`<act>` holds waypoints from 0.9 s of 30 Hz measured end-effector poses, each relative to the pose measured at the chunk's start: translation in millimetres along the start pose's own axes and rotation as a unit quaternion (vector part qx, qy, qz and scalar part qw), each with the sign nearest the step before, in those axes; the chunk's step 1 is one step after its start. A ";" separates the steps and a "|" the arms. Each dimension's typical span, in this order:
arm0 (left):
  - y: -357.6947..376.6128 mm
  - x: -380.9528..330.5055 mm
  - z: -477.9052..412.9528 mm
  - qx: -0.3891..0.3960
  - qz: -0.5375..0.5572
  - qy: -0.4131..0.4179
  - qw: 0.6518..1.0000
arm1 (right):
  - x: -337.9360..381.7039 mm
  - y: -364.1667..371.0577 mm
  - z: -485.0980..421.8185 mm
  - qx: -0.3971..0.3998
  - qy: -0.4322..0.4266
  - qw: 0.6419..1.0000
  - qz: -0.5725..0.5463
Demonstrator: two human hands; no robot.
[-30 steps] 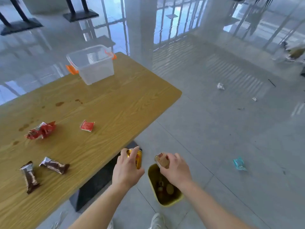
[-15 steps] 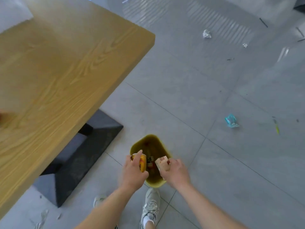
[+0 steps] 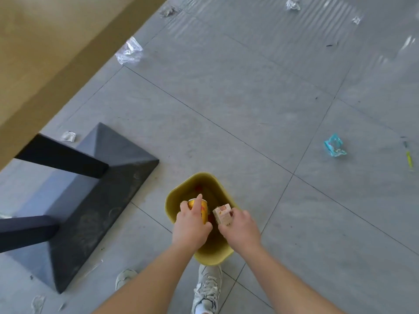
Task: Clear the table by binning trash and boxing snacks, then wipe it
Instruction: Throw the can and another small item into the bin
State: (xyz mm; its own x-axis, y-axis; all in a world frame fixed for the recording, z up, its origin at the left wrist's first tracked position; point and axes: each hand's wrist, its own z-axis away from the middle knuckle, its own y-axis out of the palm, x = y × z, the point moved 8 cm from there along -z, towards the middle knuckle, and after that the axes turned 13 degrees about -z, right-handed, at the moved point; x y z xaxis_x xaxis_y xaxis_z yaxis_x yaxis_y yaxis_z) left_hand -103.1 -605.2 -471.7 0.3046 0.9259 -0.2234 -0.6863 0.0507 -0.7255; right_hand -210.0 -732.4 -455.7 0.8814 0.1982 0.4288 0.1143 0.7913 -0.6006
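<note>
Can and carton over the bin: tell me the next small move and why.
Probably open both hands and let them drop. The left hand holds the yellow can and the right hand holds the small carton, both already above the open mouth of the yellow bin, with trash inside. Nothing appears to block the fall.

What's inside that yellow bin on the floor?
Little shows inside the bin: a dark interior with a red scrap at the far side. The left hand with a can and the right hand with a small carton cover the rest.
</note>
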 end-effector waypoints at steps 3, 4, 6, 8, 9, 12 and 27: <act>6.7 5.4 -8.2 -0.013 -0.031 -0.017 0.999 | -4.2 4.0 -7.9 0.005 -0.004 1.000 -0.010; 7.8 8.1 -9.1 -0.015 -0.041 -0.022 0.999 | -6.3 4.2 -8.8 0.005 -0.002 1.000 -0.012; 8.1 12.3 -8.7 -0.014 -0.063 -0.019 0.998 | -9.6 4.0 -9.1 0.005 0.002 1.000 -0.017; 6.2 14.3 -6.1 -0.014 -0.080 -0.004 0.997 | -11.2 2.9 -8.2 0.003 0.005 1.000 -0.024; 3.9 15.3 -4.8 -0.015 -0.089 0.002 0.996 | -10.7 2.2 -8.1 0.003 0.005 1.000 -0.024; -4.9 18.6 -1.4 -0.020 -0.118 0.011 0.993 | -5.7 2.3 -7.4 0.010 0.004 1.000 -0.027; -68.4 4.9 40.3 -0.073 -0.183 0.067 0.978 | 40.9 -21.1 28.9 -0.008 -0.069 0.998 0.007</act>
State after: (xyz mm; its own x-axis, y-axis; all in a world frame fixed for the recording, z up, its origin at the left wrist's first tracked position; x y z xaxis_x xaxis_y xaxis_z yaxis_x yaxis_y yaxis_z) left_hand -81.3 -589.0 -396.9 0.6020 0.7985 -0.0074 -0.4167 0.3062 -0.8559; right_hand -189.6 -724.2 -406.0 0.8122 0.2880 0.5073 0.1097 0.7787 -0.6177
